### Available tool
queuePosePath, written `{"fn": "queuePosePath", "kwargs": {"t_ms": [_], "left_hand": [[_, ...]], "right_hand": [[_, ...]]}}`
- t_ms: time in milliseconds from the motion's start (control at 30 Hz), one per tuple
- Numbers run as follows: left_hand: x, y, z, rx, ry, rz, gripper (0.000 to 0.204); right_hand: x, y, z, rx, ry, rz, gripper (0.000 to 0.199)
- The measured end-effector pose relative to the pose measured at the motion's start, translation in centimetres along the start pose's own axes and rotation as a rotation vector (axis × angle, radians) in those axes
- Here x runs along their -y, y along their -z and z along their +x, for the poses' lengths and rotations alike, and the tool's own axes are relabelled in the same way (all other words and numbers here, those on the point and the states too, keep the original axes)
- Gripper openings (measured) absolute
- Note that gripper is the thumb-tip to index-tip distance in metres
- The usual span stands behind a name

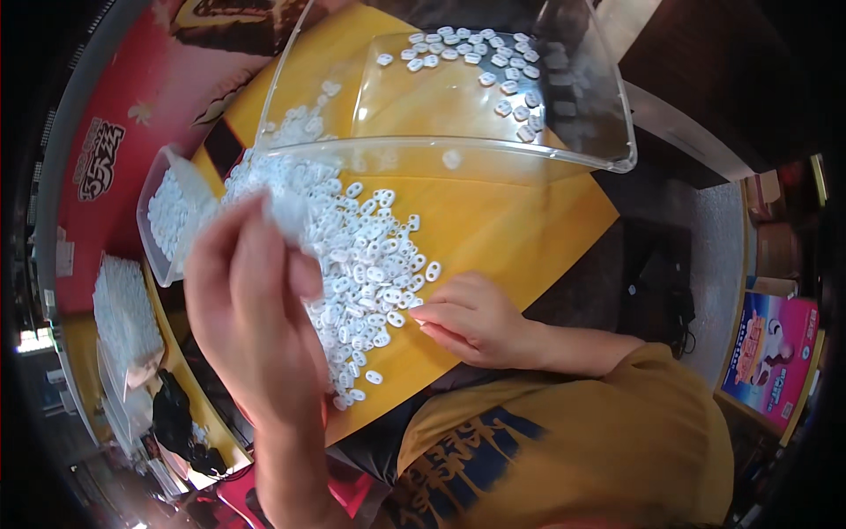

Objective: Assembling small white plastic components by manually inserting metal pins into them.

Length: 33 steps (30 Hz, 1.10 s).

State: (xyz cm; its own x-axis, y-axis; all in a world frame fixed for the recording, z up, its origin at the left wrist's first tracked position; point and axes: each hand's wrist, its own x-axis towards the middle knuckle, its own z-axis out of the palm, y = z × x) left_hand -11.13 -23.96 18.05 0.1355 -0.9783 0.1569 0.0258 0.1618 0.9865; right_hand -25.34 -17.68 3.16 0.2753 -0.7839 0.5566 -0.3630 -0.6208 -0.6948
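A heap of small white oval pieces with two holes each (366, 256) is spread over the yellow table. My left hand (256, 309) is raised over the heap's left side. Its fingers are smeared by motion, and a whitish blur lies near the fingertips; whether they hold anything is unclear. At the right edge of the heap, my right hand (480, 322) has thumb and fingers pinched together beside the pieces. What is between those fingertips, if anything, is too small to make out.
Beyond the heap stands a large clear plastic bin (441, 145) with white pieces scattered on its bottom. To the left are a smaller clear tub (150, 256) of white pieces and a bag packed with more (128, 309). A black bundle (174, 414) lies at the lower left.
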Motion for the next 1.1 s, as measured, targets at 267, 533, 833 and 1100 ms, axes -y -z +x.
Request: {"fn": "queuePosePath", "kwargs": {"t_ms": [267,533,833,1100], "left_hand": [[0.8,-4.4,8.6,0.306,-0.136,0.108,0.027],[1.4,1.4,-0.9,-0.036,-0.356,0.601,0.025],[9.6,5.9,-14.8,0.087,-0.129,0.772,0.023],[12.8,3.0,-11.5,0.158,-0.336,0.941,0.023]], "right_hand": [[0.3,-0.6,0.4,0.058,-0.050,0.049,0.022],[-0.9,0.2,0.1,-0.003,-0.068,0.195,0.014],[-0.8,0.1,-0.6,-0.051,-0.068,0.333,0.016],[0.0,-0.4,-1.1,-0.198,-0.173,0.252,0.013]]}}
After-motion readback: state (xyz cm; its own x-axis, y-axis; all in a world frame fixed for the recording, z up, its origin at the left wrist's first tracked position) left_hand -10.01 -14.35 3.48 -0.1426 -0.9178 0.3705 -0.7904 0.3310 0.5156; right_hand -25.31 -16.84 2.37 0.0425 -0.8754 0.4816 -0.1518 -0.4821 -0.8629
